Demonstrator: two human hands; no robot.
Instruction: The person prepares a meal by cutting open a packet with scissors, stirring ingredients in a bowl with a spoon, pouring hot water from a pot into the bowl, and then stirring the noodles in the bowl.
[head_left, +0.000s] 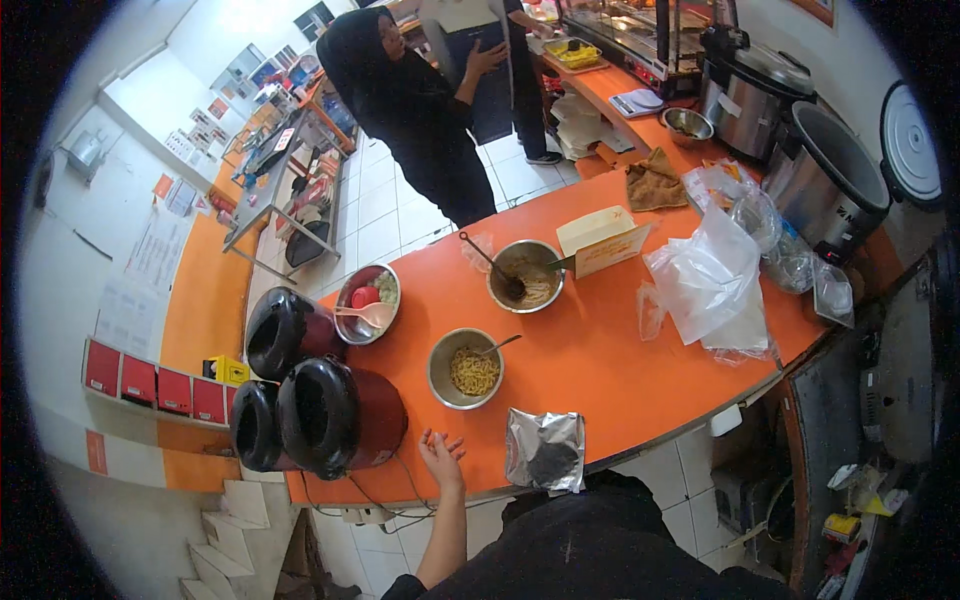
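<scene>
My left hand (442, 456) rests palm up at the near edge of the orange table (615, 375), fingers loosely curled and holding nothing. Just beyond it stands a steel bowl (439, 386) of cooked noodles (474, 373) with a spoon (504, 343) leaning in it. To its right lies a silver foil pouch (526, 435) with a dark round patch. My right hand is out of view. Farther back, a steel bowl (551, 259) holds brown sauce remains and a dark ladle (484, 251). An open paper food box (600, 236) stands beside that bowl.
Dark red rice warmers (379, 420) with black lids stand at left, near a bowl (343, 300) with a pink spoon (375, 315). Plastic bags (709, 262), a brown cloth (656, 181) and large steel cookers (825, 180) are at right. A person in black (427, 127) stands beyond the table.
</scene>
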